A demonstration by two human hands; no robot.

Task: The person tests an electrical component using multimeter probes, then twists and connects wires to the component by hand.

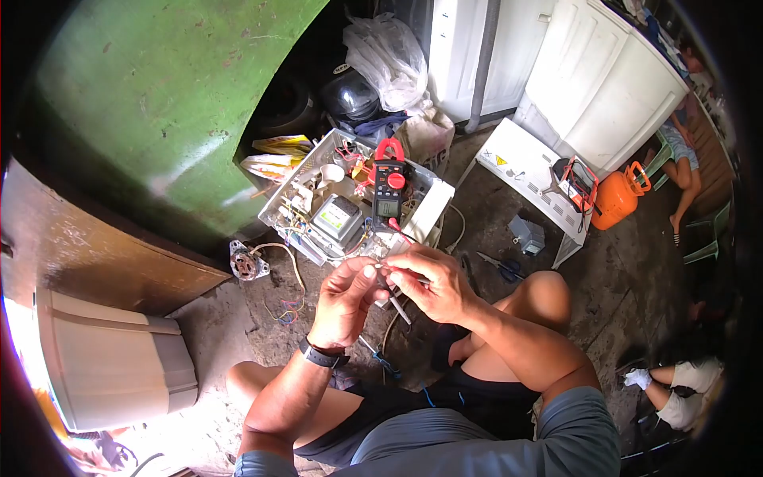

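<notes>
My left hand (346, 302) and my right hand (433, 280) meet in front of me, fingertips pinched close together around something small and pale that I cannot make out. A thin grey rod (401, 310) slants down below the fingers; whether either hand holds it is unclear. Just beyond the hands, a red and black clamp meter (389, 191) leans on an opened appliance casing (437, 208), a red-tipped lead (396, 226) near it. Inside the casing sit a metal transformer-like block (338, 220) and a tangle of wires.
On the floor lie a small motor (248, 261) with wires, scissors (502, 266) and a grey metal box (527, 234). An orange gas cylinder (616, 199) stands right, near a white panel (528, 175). Other people sit at the right edge. A green sheet (151, 103) rises left.
</notes>
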